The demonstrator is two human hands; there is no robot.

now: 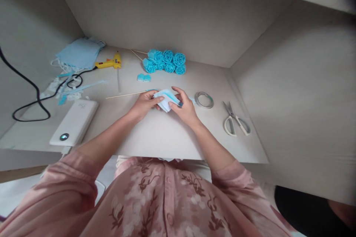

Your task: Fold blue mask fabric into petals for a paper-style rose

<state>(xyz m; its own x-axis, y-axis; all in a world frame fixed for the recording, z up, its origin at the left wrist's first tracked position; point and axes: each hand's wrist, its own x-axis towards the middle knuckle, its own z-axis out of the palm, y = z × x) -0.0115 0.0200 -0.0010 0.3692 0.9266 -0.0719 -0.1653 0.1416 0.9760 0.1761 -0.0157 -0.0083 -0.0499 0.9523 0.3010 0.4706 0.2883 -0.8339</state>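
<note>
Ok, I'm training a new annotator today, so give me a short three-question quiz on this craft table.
1. True or false: the scissors lie beside the person's right hand, untouched.
2. What do both hands hold? A) glue gun B) folded pale blue piece C) tape ring
3. Which tool lies left of the blue roses?

Key
1. True.
2. B: the left hand and the right pinch the folded pale blue piece.
3. The yellow glue gun.

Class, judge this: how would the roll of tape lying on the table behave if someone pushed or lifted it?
The roll of tape is a thin open ring, so probably light. Lying flat on the table, it would likely slide, not roll. Stood on edge, it might roll away.
</note>
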